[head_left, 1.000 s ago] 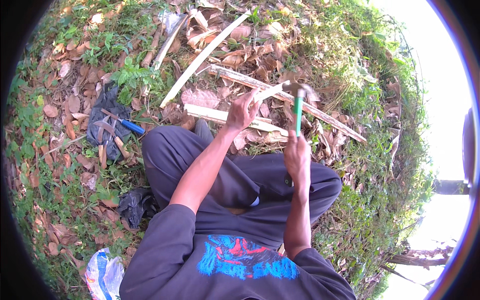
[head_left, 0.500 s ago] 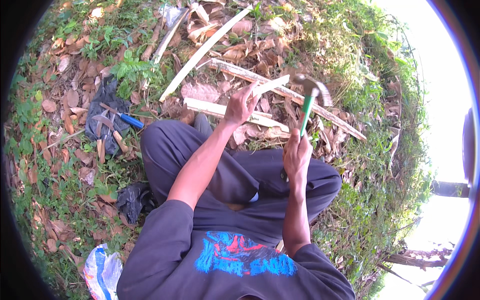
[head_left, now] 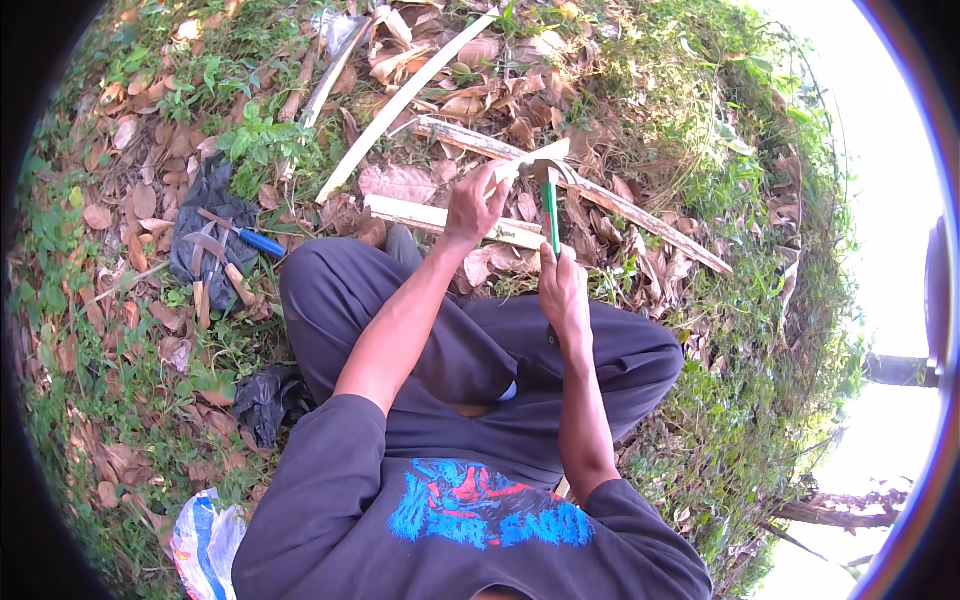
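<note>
So, head view: a person sits cross-legged on leafy ground point(head_left: 150, 390), with both arms reaching forward.
Left hand point(head_left: 476, 205): fingers wrapped around the near end of a short pale wood piece point(head_left: 540, 153), which pokes out to the upper right.
Right hand point(head_left: 566, 288): closed around the green handle of a hammer point(head_left: 552, 215).
What just changed: half a second ago the hammer hung off to the right, apart from the wood piece; now its head is right at the piece's outer part. Looks like the working end of a swing to me, though I can't tell if metal touches wood.
Under it: a long rough plank point(head_left: 640, 215) runs crosswise; can't tell if the wood piece rests on it.
Nearby wood: pale slats point(head_left: 440, 218) just past the shins, plus a long curved strip point(head_left: 400, 100) farther out.
Off to the left: a blue-handled tool point(head_left: 262, 242) and a hooked blade point(head_left: 208, 243) on a black plastic bag point(head_left: 207, 182).
The place: outdoors, dry leaves and grass, glaring white along the right.
</note>
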### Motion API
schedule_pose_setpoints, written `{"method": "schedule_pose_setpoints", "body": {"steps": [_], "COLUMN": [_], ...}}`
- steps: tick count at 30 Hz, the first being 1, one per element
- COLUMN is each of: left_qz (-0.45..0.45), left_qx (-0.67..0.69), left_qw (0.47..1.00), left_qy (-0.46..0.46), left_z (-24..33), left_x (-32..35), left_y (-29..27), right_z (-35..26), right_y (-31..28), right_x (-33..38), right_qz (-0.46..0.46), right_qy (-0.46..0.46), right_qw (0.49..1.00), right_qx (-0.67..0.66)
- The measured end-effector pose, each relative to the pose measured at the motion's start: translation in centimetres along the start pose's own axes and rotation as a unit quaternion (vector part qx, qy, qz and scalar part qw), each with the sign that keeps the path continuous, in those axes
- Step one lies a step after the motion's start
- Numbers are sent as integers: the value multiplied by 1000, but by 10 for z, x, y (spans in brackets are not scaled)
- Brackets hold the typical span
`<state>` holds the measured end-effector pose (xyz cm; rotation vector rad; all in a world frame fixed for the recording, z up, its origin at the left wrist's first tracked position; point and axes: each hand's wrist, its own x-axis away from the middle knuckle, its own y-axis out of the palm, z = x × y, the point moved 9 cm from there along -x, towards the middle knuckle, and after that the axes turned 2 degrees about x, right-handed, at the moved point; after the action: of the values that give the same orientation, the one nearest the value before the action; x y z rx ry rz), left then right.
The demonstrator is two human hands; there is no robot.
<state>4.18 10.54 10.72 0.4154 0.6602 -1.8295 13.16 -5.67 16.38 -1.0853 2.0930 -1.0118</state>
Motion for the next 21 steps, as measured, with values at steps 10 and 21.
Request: {"method": "schedule_pose_setpoints", "body": {"steps": [10, 21], "left_qz": [7, 18], "left_qx": [45, 1], "left_qw": [998, 1000], "left_qy": [-33, -10], "left_z": [-9, -11], "left_x": [1, 1], "left_y": [0, -5], "right_z": [-22, -20], "right_y": [-40, -4], "right_x": [13, 11], "right_qz": [-10, -51], "right_qy": [156, 90], "right_qw": [954, 993], "right_qx": [-255, -59]}}
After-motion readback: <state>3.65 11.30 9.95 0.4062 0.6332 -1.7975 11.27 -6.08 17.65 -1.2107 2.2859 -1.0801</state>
